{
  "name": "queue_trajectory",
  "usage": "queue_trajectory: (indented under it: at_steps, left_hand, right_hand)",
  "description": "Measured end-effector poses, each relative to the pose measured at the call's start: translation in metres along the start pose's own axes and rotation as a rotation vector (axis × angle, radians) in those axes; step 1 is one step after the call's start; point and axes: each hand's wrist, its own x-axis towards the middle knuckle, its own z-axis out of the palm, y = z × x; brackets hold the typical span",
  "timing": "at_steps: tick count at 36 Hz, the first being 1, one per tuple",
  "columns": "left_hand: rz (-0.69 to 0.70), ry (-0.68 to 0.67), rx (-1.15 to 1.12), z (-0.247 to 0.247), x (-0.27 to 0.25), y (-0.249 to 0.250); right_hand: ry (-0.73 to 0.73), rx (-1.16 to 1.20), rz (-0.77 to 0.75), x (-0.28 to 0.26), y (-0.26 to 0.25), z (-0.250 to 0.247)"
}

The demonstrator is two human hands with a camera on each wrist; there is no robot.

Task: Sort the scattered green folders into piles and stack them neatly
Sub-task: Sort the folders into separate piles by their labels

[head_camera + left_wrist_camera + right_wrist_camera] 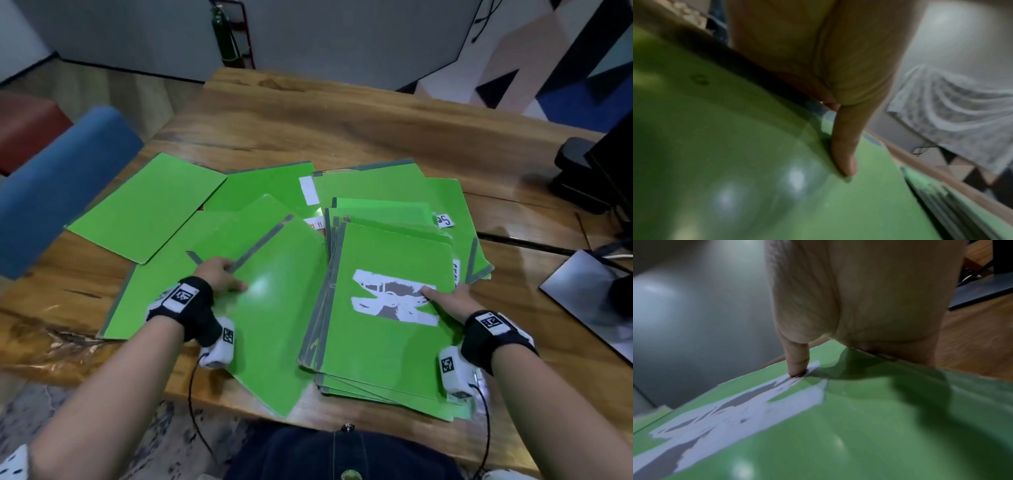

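Green folders lie scattered over the wooden table (342, 116). My left hand (233, 275) grips the left edge of one loose green folder (274, 325) that lies askew; the thumb (844, 155) presses on this glossy folder (735, 162) and the fingers curl under the edge. On the right stands a rough pile of folders (383, 370) whose top one bears a torn white label (394, 298). My right hand (445, 296) holds the pile's right edge, its thumb (797, 361) on the torn label (748, 405) and the other fingers hidden beneath.
More green folders lie flat at the left (147, 209), at the back (267, 188) and behind the pile (376, 181). A blue chair back (61, 185) stands at the left edge of the table. A monitor base (589, 301) and a black stand (582, 171) sit at the right.
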Motion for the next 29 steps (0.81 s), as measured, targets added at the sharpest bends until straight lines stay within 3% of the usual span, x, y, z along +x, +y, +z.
queue_trajectory:
  at_steps: [3,9,13,16,18,20,24,27,29]
  left_hand:
    - [0.110,0.118,0.067,-0.027,-0.012,0.027]
    - [0.323,0.490,0.484,-0.080,-0.045,0.086]
    - [0.533,0.731,0.480,-0.098,-0.056,0.096]
    - [0.759,0.772,0.402,-0.097,-0.052,0.091]
    - [0.815,0.734,0.322,-0.088,-0.042,0.080]
    - [0.732,0.702,0.248,-0.072,-0.028,0.061]
    - [0.428,0.668,0.034,-0.037,0.000,0.011]
    - [0.202,0.641,-0.230,-0.018,0.007,-0.017]
    - [0.127,0.594,-0.371,-0.009,0.010,-0.032]
  right_hand:
    - [0.005,-0.003,-0.005,-0.002,0.000,0.000]
    - [0.001,0.006,-0.010,-0.004,0.001,0.000]
    - [-0.002,0.018,-0.015,-0.004,0.001,-0.001]
    - [-0.002,0.024,-0.016,-0.004,0.001,-0.001]
    - [-0.001,0.027,-0.020,-0.005,0.001,-0.002]
    - [-0.003,0.033,-0.026,-0.005,0.001,-0.002]
    - [-0.012,0.036,-0.027,-0.005,0.001,-0.002]
    - [-0.013,0.034,-0.021,-0.006,0.001,-0.001]
    - [-0.014,0.031,-0.016,-0.005,0.001,-0.001]
